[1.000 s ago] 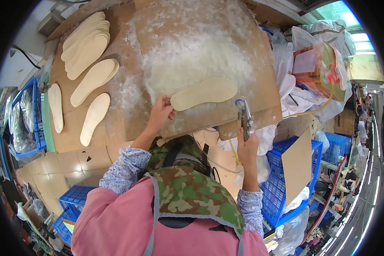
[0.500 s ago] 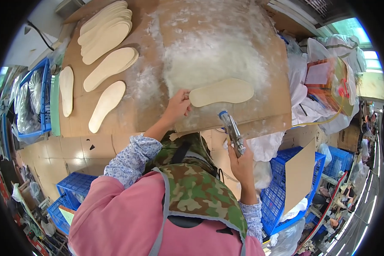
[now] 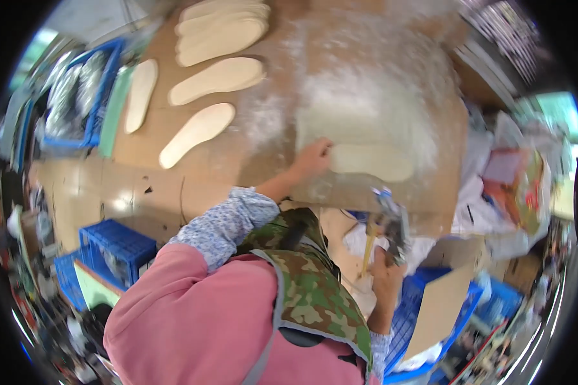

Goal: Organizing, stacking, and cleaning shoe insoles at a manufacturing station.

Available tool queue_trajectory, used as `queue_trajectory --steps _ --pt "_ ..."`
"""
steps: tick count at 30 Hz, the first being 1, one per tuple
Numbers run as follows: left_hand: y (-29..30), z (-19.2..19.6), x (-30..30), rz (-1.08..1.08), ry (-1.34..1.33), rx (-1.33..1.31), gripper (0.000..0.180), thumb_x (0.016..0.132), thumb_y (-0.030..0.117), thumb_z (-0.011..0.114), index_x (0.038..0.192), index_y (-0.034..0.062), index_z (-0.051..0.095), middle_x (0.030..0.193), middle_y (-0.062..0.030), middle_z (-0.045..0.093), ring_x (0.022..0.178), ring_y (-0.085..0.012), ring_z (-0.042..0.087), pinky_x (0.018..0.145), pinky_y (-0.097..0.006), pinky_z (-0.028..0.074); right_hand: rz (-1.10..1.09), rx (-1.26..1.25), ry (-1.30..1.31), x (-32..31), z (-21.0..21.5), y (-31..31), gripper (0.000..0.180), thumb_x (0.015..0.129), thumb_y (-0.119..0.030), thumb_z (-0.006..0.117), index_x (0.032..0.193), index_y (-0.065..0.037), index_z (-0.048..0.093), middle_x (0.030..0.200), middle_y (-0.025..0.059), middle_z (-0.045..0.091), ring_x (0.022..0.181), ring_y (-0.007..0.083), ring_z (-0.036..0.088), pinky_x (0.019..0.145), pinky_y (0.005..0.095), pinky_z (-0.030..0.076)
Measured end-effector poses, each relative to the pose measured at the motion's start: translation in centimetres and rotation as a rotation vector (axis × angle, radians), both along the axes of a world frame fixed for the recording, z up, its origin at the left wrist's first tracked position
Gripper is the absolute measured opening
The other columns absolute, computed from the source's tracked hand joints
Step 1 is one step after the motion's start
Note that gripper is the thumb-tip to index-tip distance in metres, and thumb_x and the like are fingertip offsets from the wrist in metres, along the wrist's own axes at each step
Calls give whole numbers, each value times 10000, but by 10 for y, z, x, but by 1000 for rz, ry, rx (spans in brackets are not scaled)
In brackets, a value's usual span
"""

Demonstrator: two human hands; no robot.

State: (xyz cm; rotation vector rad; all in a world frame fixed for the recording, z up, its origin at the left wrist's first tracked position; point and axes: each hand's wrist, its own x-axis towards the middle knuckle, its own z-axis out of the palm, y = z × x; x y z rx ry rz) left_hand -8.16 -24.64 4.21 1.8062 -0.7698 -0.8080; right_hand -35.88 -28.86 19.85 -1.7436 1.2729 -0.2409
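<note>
A pale cream insole lies flat over the whitened patch of the brown cardboard sheet, its toe end to the right. Closed fingers of my left hand pinch its left end; motion blurs them a little. In front of the cardboard's near edge, my right hand is wrapped round a metal spray gun with a blue tip. The nozzle points up toward the insole, apart from it. To the left lie two single insoles and a small stack of insoles, below a larger pile of insoles.
On the left stands a blue crate of plastic-wrapped goods. Blue crates sit on the tiled floor at lower left. Close to my right arm, a cardboard piece stands in another blue crate. White plastic bags crowd the table's right side.
The whole view has turned and shifted, carrying the table's things rightward in the picture, with more blur. My left hand still pinches the insole, and my right still grips the spray gun.
</note>
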Motion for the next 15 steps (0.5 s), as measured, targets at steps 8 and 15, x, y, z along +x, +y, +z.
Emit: queue_trajectory --steps 8,15 --pt "121 127 52 253 464 -364 379 819 7 497 1195 41 535 930 -38 599 774 -118 587 674 -254 498 18 -2 -309 -8 -15 -18 414 916 21 487 1325 16 423 1169 77 582 450 27 360 391 196 289" --pt "297 78 103 671 350 -349 405 840 11 494 1242 44 532 862 -36 584 743 -113 582 669 -241 495 121 27 -339 35 -24 -8 274 920 -34 519 1188 21 529 851 29 592 462 28 375 394 199 291"
